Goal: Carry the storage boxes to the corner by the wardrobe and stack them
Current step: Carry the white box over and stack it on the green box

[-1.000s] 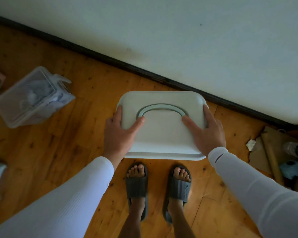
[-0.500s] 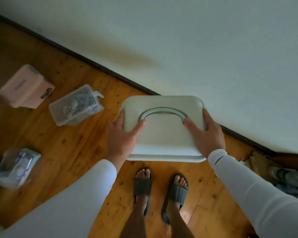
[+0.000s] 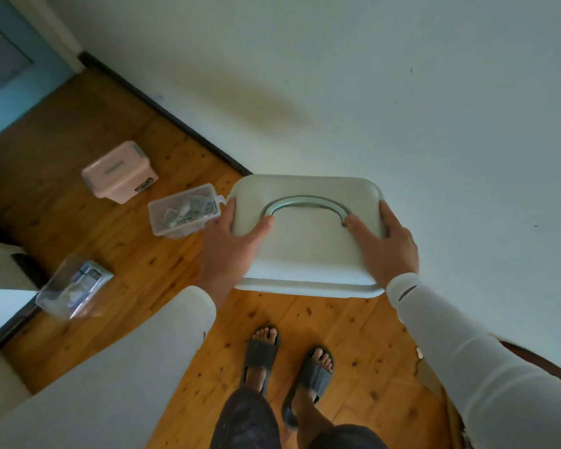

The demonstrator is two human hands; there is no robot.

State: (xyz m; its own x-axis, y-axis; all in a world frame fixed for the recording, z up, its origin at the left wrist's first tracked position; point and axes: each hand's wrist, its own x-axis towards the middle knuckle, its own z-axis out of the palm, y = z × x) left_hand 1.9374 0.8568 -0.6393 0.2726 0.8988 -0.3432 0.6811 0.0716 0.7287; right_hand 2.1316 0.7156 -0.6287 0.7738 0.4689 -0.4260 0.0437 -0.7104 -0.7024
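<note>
I hold a pale green storage box (image 3: pixel 308 247) with a curved handle in its lid, raised well above the floor in front of me. My left hand (image 3: pixel 230 244) grips its left side and my right hand (image 3: pixel 386 247) grips its right side, thumbs on the lid. On the floor to the left lie a pink box (image 3: pixel 120 171), a clear box (image 3: pixel 183 210) with small items inside, and another clear box (image 3: pixel 73 286) nearer the left edge.
A white wall (image 3: pixel 370 92) with a dark skirting board (image 3: pixel 162 106) runs close ahead. A blue door (image 3: pixel 10 76) stands at the far left. White furniture (image 3: pixel 0 306) edges in at the left. My feet in grey slippers (image 3: pixel 289 367) stand on the wooden floor.
The box has risen with both hands still on it. My view has swung left, so the pink box, both clear boxes and the blue door have come into sight.
</note>
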